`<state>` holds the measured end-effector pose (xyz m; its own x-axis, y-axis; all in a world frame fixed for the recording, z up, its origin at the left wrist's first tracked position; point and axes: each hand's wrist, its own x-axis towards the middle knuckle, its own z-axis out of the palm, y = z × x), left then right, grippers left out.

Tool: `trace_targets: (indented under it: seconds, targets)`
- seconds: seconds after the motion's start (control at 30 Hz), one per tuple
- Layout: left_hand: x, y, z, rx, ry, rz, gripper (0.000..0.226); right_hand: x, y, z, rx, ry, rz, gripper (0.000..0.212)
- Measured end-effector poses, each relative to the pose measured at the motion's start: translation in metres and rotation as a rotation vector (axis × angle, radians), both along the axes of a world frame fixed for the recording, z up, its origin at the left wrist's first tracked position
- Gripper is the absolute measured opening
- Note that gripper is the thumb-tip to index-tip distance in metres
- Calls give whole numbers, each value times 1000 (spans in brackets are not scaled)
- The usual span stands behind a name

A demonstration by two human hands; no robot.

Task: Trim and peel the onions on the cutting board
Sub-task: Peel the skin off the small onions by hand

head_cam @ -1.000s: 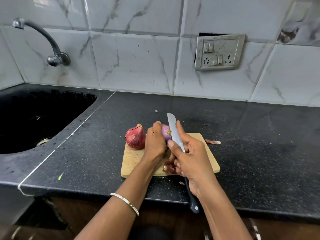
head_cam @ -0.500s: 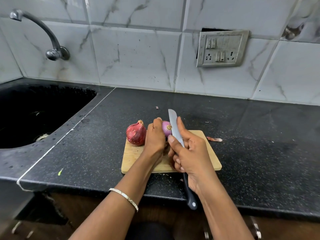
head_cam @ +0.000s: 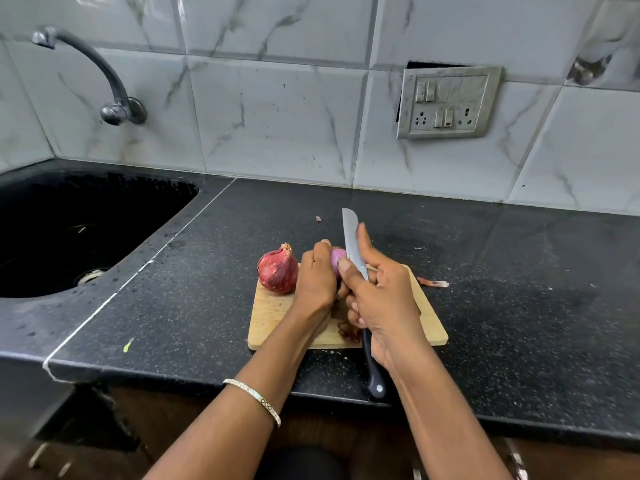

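A person stands at a dark speckled bench point(head_cam: 519, 306), seen from above, with both forearms reaching toward the centre of the frame. A wooden cutting board point(head_cam: 273, 313) lies at centre. The left hand point(head_cam: 315, 282) is curled around a small, pale purple onion point(head_cam: 337, 256), already stripped of its dark skin, holding it just above the board. The right hand point(head_cam: 381, 299) grips a knife point(head_cam: 351, 237) high up, fingers around the base of the blade, thumb pressed toward the onion, black handle trailing down toward the bench edge.

Compared with a second ago, little has changed: the hands and knife keep the same pose against the same onion, and the peeled surface shows a little less behind the thumb. Only the view has drifted slightly. This suggests the person is working slowly at one end of this onion, probably trimming the root or tip.

A second onion point(head_cam: 278, 270), red and still in its skin, sits on the board's upper left corner, untouched. Dark red peelings point(head_cam: 348, 332) lie on the board beneath the hands, and one scrap of skin point(head_cam: 433, 283) rests on the bench right of the board.
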<state>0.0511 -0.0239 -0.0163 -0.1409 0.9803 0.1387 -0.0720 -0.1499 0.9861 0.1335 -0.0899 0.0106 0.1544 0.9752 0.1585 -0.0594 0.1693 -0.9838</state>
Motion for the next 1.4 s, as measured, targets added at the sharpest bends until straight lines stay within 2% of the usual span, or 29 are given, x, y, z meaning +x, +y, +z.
trace_targets:
  seconds: [0.13,0.23,0.3,0.37,0.47,0.57,0.67,0.8,0.97,1.17,1.4]
  targets:
    - [-2,-3,5,-1,-35,14,37,-2,-10,-7,17,-44,20,53]
    - [-1,-10,10,24,93,14,16,0,-19,-12,17,-50,23,56]
    - [-2,-10,9,10,66,27,23,-1,-14,-10,1,-28,8,55]
    - [-1,-11,9,25,123,3,22,-1,-5,-5,2,-6,-11,54]
    - [0,-7,7,2,4,-17,32,-2,0,-4,32,-25,-9,54]
    - [-1,-4,5,-15,1,38,38,-3,-8,-12,45,-60,-1,53]
    - [-1,-4,3,-10,43,26,36,1,-15,-16,38,-69,9,56]
    - [-1,-3,5,-19,-11,14,33,-1,-4,-7,24,-49,-1,52]
    - [0,-6,6,-30,-74,14,54,-6,-3,-8,50,-68,-8,53]
    - [-2,-4,3,-16,-11,12,37,-6,-12,-11,-11,46,5,57]
    - [-3,-4,2,-15,7,-24,38,-7,-5,-6,-32,66,23,55]
